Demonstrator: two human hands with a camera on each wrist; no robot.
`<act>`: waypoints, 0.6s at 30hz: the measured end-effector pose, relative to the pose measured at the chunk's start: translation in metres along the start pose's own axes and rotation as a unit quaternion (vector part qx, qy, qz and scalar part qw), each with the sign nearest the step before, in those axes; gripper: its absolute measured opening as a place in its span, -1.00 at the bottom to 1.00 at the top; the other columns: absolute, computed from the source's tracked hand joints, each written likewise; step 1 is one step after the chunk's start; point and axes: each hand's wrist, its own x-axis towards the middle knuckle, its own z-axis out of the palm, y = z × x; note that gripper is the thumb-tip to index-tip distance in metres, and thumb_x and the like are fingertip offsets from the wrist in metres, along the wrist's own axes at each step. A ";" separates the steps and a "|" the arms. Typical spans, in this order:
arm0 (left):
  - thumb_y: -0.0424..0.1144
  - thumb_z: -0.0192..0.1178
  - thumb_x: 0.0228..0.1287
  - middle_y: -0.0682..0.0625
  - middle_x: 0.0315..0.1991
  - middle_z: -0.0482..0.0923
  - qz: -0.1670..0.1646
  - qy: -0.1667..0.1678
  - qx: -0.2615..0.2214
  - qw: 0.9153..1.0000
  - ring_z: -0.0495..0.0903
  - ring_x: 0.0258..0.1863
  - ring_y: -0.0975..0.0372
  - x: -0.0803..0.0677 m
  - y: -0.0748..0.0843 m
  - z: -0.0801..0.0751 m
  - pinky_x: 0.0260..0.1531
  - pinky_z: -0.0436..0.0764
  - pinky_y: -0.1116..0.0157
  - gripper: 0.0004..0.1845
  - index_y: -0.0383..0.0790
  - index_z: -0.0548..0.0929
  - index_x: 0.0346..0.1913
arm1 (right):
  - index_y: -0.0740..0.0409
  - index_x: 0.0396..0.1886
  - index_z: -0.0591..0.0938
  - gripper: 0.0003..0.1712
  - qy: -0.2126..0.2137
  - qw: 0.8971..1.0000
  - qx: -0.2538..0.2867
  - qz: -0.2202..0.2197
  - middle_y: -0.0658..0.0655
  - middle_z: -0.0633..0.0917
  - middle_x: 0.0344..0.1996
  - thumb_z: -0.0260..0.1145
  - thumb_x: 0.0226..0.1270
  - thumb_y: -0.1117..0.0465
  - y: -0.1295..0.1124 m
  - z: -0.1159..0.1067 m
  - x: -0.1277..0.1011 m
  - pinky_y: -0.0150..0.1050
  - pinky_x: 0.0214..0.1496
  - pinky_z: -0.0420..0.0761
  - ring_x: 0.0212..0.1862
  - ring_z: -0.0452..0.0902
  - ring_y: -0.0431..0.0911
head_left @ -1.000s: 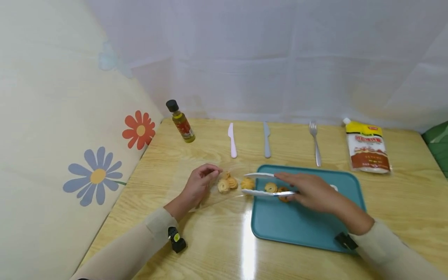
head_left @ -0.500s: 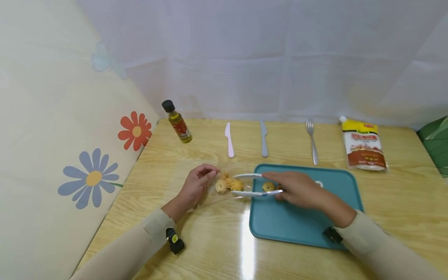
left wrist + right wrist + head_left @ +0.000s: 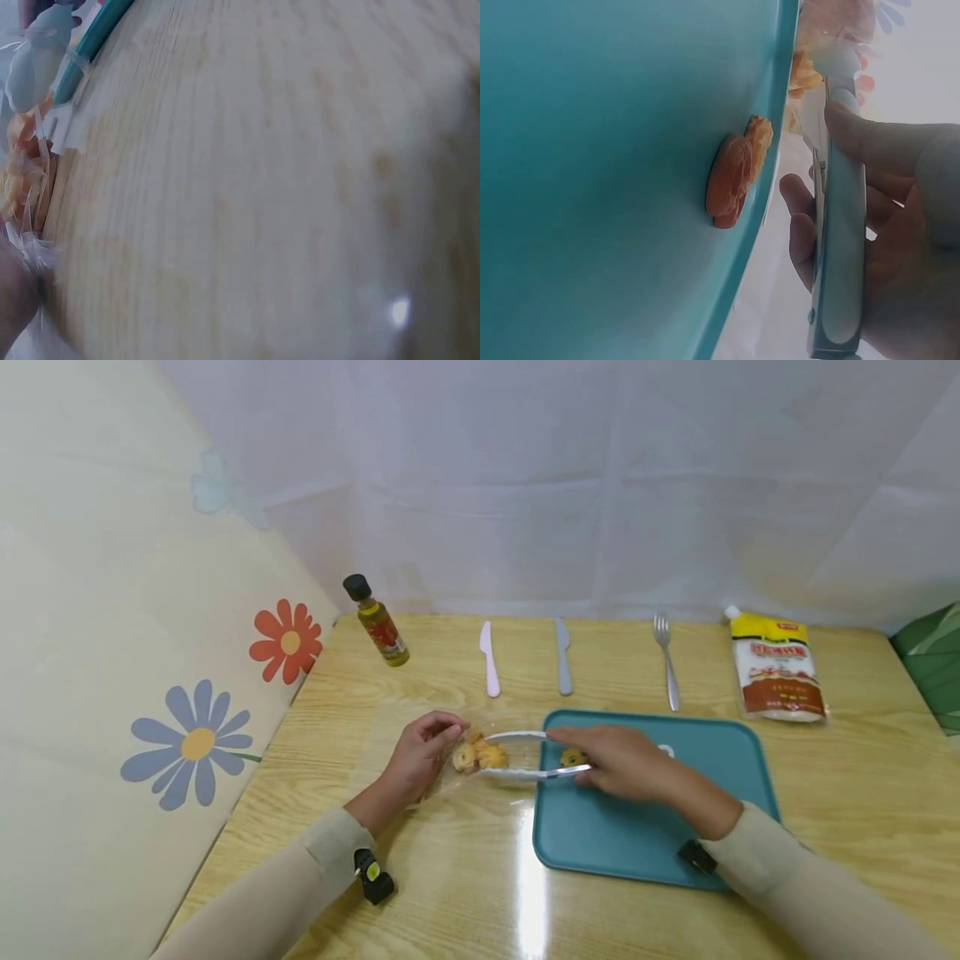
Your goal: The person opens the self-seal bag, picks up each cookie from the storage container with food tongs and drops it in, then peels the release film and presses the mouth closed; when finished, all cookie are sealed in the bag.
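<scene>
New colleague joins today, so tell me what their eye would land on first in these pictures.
First, the right hand gripping white tongs that reach off the left rim of the teal tray toward cookies in a clear bag, which the left hand pinches. One cookie lies on the tray by its edge. Along the table's far side stand an oil bottle, two knives, a fork and a sauce pouch.

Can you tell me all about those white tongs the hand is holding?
The tongs are white, look like plastic, and have two long flat arms with rounded tips. The right hand grips them at the handle end, over the left edge of the teal tray. They lie nearly level and point left, reaching into the clear bag that the left hand holds open. Their tips sit around the cookies in the bag.
</scene>
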 end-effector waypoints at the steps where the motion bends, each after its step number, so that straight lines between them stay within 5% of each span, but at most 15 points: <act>1: -0.46 0.17 0.50 0.14 -0.19 0.72 -0.001 0.000 -0.002 1.000 0.61 -0.07 0.27 0.000 0.000 0.000 -0.02 0.60 0.41 -0.77 -0.05 0.71 -0.23 | 0.13 0.54 0.39 -0.23 -0.002 1.000 -0.002 -0.003 0.20 0.61 0.32 0.45 0.38 0.22 0.000 0.001 0.001 0.15 0.18 0.60 0.24 0.60 0.12; 18: -0.44 0.17 0.51 0.12 -0.18 0.71 -0.002 -0.001 -0.005 1.000 0.58 -0.06 0.26 0.001 -0.001 -0.001 -0.03 0.57 0.40 -0.79 -0.06 0.71 -0.22 | 0.12 0.57 0.35 -0.14 -0.021 1.000 0.008 0.007 0.23 0.49 0.44 0.51 0.32 0.21 0.002 0.002 0.000 0.18 0.28 0.54 0.39 0.46 0.19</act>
